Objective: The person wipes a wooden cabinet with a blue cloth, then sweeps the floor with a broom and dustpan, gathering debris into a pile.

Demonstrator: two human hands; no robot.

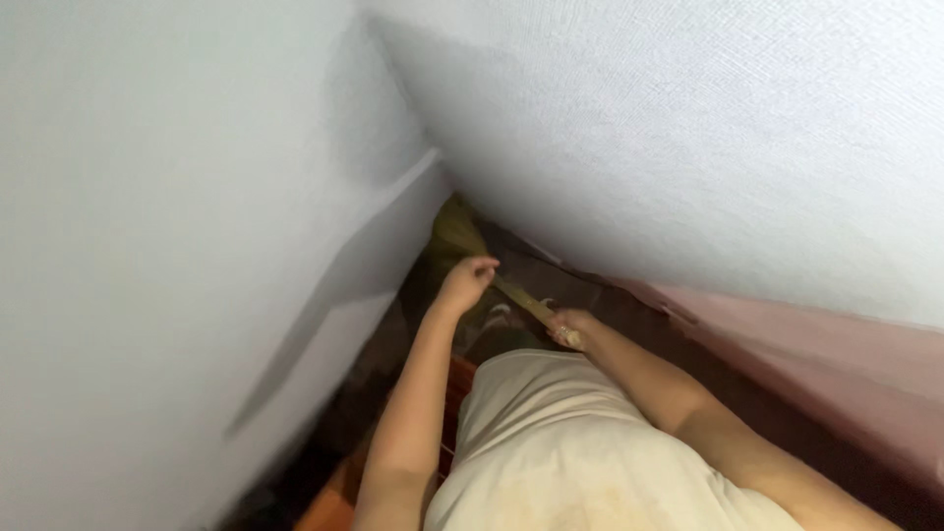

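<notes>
Both hands [511, 300] on slim straw broom [460, 236]

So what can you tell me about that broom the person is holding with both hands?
The straw-coloured broom with a pale stick handle slants from lower right up to the upper left, into the corner where two white textured walls meet. Its yellowish-green bristle head sits low in that corner, partly hidden. The left hand grips the handle near the bristles; the right hand holds its upper end. The picture is too blurred for finer detail.
</notes>
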